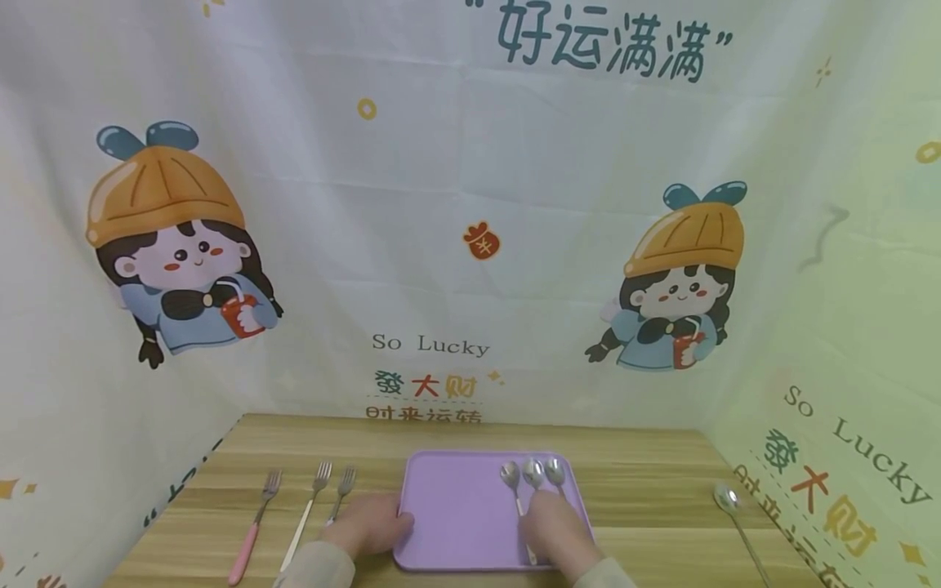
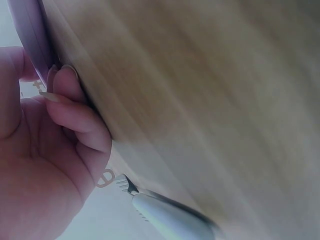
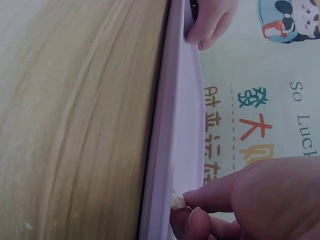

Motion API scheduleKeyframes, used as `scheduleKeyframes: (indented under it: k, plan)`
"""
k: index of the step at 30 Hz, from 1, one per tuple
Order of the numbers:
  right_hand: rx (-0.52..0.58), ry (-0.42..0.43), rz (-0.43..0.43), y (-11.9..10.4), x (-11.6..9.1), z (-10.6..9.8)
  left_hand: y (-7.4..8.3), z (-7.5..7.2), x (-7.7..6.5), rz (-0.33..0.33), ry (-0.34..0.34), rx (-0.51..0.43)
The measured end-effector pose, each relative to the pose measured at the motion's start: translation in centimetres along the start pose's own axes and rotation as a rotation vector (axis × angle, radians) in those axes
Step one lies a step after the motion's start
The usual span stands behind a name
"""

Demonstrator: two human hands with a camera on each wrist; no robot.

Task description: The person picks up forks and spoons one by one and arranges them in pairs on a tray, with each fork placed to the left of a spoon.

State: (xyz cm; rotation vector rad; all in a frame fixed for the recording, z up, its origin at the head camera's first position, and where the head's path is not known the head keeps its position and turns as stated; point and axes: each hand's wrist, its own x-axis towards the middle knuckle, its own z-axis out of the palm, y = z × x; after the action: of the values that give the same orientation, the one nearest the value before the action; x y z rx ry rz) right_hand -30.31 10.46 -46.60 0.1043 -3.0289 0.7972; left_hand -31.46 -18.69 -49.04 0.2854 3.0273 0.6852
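Note:
A purple tray (image 1: 456, 523) lies on the wooden table. My left hand (image 1: 373, 523) grips its left edge, the thumb on the inner side and curled fingers against the outside, as the left wrist view shows. Three metal spoons lie side by side at the tray's right: a left spoon (image 1: 510, 474), a middle spoon (image 1: 533, 472) and a right spoon (image 1: 555, 468), bowls toward the back. Over their handles is my right hand (image 1: 556, 529). In the right wrist view its thumb and fingers pinch a pale handle end (image 3: 177, 201); which spoon it belongs to I cannot tell.
Left of the tray lie a pink-handled fork (image 1: 246, 551), a white-handled fork (image 1: 300, 527) and another fork (image 1: 345, 482), partly hidden by my left hand. One more spoon (image 1: 727, 498) lies at the table's far right. Printed cloth (image 1: 434, 269) hangs behind and at both sides.

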Motion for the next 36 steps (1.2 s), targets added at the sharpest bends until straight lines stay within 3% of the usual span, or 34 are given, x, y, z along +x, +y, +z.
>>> scheduleKeyframes:
  k: [16,27,36]
  plan:
    - [-0.051,-0.006,-0.024,2.1,2.5,2.2,0.0,0.0,0.0,-0.007,0.004,-0.015]
    - [0.002,0.012,-0.082,2.5,2.2,1.8,-0.1,0.2,0.0,-0.002,0.007,-0.016]
    - [0.083,0.066,-0.141,1.4,0.5,-0.8,0.0,0.2,0.0,-0.006,0.004,-0.009]
